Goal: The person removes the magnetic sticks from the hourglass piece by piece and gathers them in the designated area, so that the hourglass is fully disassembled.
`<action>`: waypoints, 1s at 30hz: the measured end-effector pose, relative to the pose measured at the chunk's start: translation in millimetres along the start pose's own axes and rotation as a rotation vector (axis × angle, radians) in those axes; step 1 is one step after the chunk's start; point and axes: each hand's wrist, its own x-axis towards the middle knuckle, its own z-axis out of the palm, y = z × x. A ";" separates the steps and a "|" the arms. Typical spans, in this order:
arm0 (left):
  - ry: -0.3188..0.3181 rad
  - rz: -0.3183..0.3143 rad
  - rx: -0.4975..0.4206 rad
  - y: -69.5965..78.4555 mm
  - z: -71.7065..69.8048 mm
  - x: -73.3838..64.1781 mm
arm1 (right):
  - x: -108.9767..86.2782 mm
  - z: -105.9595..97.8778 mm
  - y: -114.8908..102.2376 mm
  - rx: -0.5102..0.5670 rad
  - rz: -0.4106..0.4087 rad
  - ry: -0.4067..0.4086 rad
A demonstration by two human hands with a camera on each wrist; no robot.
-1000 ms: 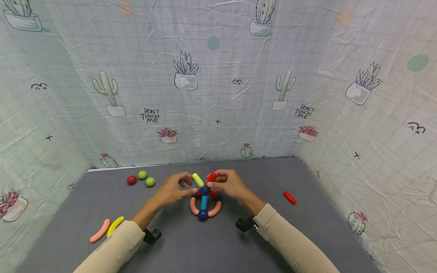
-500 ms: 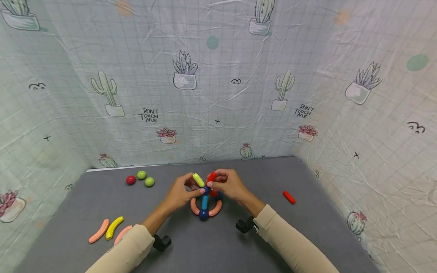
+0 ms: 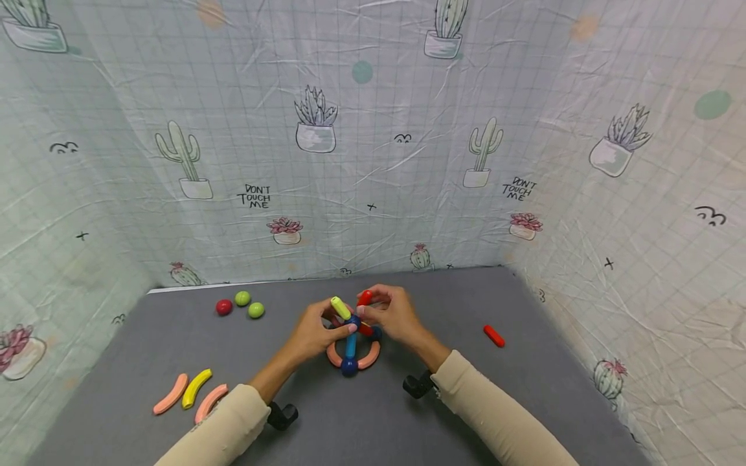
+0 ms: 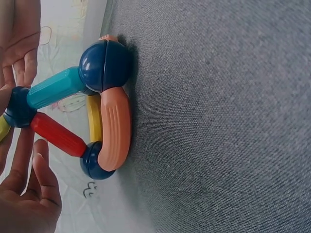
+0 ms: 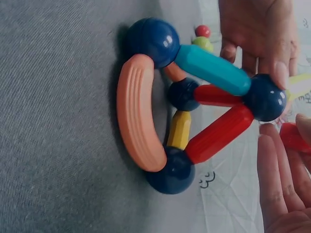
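Observation:
In the middle of the table stands a frame of magnetic sticks and balls. Its base has salmon curved sticks [image 5: 138, 114], a yellow stick [image 5: 180, 128] and navy balls [image 3: 350, 367]. A teal stick [image 5: 214, 69] and two red sticks rise to a top navy ball [image 5: 265, 98], from which a lime stick [image 3: 340, 307] points up. My left hand [image 3: 315, 331] pinches that top ball, thumb on its near side. My right hand [image 3: 395, 316] holds a loose red stick [image 3: 364, 298], whose end is slightly apart from the top ball in the right wrist view.
At left lie two salmon curved sticks [image 3: 171, 395] and a yellow curved stick [image 3: 197, 388]. A red ball [image 3: 224, 307] and two green balls [image 3: 256, 310] sit farther back. Another red stick [image 3: 494, 336] lies at right. A patterned cloth [image 3: 373, 194] surrounds the grey table [image 3: 350, 427].
My left hand has moved right and taken hold of the top ball. The red stick in my right hand has shifted slightly up and away, and a second salmon stick is uncovered beside my left sleeve.

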 end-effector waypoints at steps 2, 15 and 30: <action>-0.001 -0.001 -0.003 1.0 0.0 -0.9 | 0.1 -0.6 0.7 -0.034 0.001 0.028; 0.001 -0.043 -0.004 2.2 -0.9 -4.1 | -15.0 -57.6 33.5 -0.289 0.082 0.153; -0.005 -0.037 -0.011 2.8 -0.3 -4.3 | -66.0 -137.2 64.7 -0.631 0.186 0.168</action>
